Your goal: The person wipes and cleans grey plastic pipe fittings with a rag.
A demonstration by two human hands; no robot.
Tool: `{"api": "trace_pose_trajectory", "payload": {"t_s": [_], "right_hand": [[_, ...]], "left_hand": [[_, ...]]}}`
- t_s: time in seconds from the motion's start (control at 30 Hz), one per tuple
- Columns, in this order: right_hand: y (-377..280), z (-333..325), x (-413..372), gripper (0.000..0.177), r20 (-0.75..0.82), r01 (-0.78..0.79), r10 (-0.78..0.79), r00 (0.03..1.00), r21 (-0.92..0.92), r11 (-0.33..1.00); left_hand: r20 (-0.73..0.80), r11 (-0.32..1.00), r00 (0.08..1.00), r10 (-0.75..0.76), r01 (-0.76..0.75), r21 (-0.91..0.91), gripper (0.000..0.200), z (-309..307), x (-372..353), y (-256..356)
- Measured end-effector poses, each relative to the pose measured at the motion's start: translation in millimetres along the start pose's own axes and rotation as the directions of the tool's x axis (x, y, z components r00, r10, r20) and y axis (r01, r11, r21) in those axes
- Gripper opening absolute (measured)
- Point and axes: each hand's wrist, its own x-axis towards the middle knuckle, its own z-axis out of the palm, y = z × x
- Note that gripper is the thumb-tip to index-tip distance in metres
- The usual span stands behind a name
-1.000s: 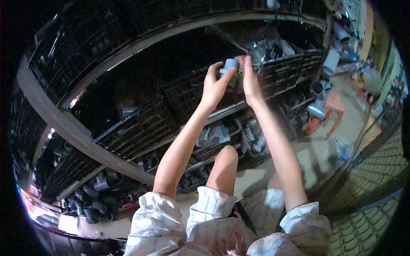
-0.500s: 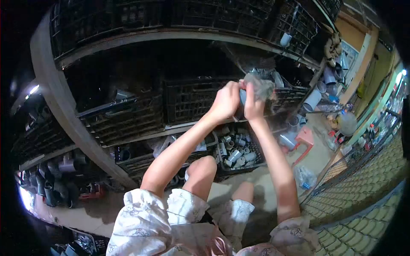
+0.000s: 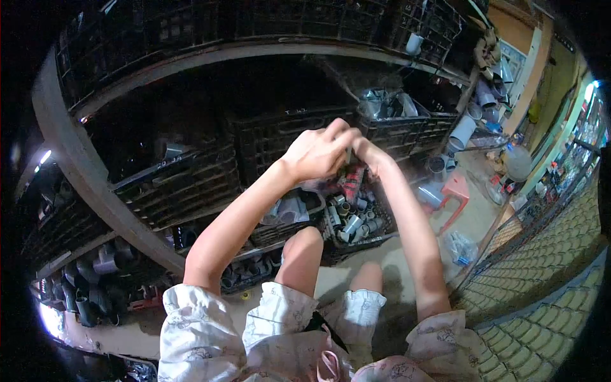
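My left hand [image 3: 320,153] is closed, its fingers bent over the front of the dark crates. Beside it, my right hand [image 3: 368,155] is bent at the wrist, with its fingers mostly hidden behind the left. The two hands meet. Just below them shows a blurred red and black thing [image 3: 352,183]; whether it hangs from the fingers cannot be made out. Under that, a black crate [image 3: 364,245] on the floor holds several grey pipe fittings [image 3: 354,224].
Dark crates [image 3: 184,184] fill the wooden shelf [image 3: 245,49] ahead. A crate at the upper right holds clear plastic bags [image 3: 375,102]. On the right stand a red stool [image 3: 455,188], grey pipes [image 3: 463,132] and a plastic bag [image 3: 459,248]. Wire mesh [image 3: 528,274] runs along the right side.
The grey-blue piece and the clear plastic at my hands are no longer seen there. My hands have turned and closed together, and the red and black thing now shows below them.
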Motion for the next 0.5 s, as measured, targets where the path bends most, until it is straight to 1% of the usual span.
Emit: {"api": "trace_pose_trajectory", "payload": {"t_s": [0.03,0.07,0.1,0.13,0.17,0.2,0.23,0.27,0.33,0.37,0.4,0.43,0.47,0.5], "right_hand": [[0.8,6.2,3.2,0.040,-0.040,0.090,-0.088,0.995,0.057,0.994],[0.9,10.7,8.4,0.040,-0.084,0.180,-0.171,0.982,0.111,0.977],[-5.8,14.1,13.6,0.044,-0.185,0.242,-0.257,0.949,-0.099,0.965],[-9.4,16.0,8.0,0.045,-0.297,0.214,-0.328,0.897,-0.356,0.910],[-10.3,21.9,3.1,0.043,-0.308,0.346,-0.480,0.821,-0.399,0.849],[-9.5,26.0,-0.8,0.041,-0.309,0.465,-0.618,0.723,-0.445,0.766],[-8.4,28.0,-2.9,0.033,-0.259,0.617,-0.764,0.591,-0.464,0.636],[-3.2,23.5,0.5,0.025,-0.156,0.703,-0.859,0.487,-0.514,0.492],[5.7,15.2,1.1,0.022,0.028,0.739,-0.968,0.250,-0.652,0.172],[13.9,11.9,4.8,0.031,0.030,0.737,-0.963,0.268,-0.650,0.185],[15.1,10.6,1.6,0.038,0.001,0.695,-0.871,0.492,-0.602,0.392],[15.8,10.1,-2.6,0.045,-0.013,0.603,-0.727,0.687,-0.548,0.580],[12.7,10.3,-4.3,0.060,-0.013,0.593,-0.700,0.714,-0.520,0.615],[5.7,12.0,-8.6,0.076,-0.014,0.581,-0.673,0.740,-0.491,0.649]], "left_hand": [[-0.139,0.994,0.987,-0.085,0.074,-0.078,0.031,7.5,-0.6,-7.3],[-0.267,0.977,0.947,-0.178,0.138,-0.163,0.028,16.2,-0.6,-13.3],[-0.119,0.760,0.811,-0.573,0.472,-0.447,0.028,13.5,1.0,-6.1],[-0.056,0.638,0.718,-0.694,0.577,-0.509,0.032,20.9,-3.2,-15.9],[0.229,0.311,0.583,-0.779,0.677,-0.667,0.030,19.8,-3.9,-18.5],[0.516,-0.064,0.439,-0.735,0.714,-0.698,0.029,18.1,-4.3,-19.2],[0.699,-0.376,0.356,-0.620,0.647,-0.663,0.025,17.9,-5.3,-20.3],[0.779,-0.527,0.385,-0.495,0.579,-0.622,0.022,14.2,-7.4,-20.2],[0.799,-0.615,0.386,-0.461,0.510,-0.601,0.023,17.1,-12.4,-21.2],[0.789,-0.601,0.407,-0.460,0.511,-0.614,0.022,21.6,-15.7,-25.6],[0.725,-0.505,0.411,-0.553,0.527,-0.684,0.022,19.9,-14.9,-23.3],[0.649,-0.400,0.417,-0.637,0.540,-0.740,0.022,17.4,-13.0,-19.2],[0.560,-0.287,0.427,-0.710,0.551,-0.784,0.022,14.5,-11.5,-16.1],[0.498,-0.211,0.404,-0.767,0.574,-0.791,0.024,11.1,-12.6,-15.4]]}}
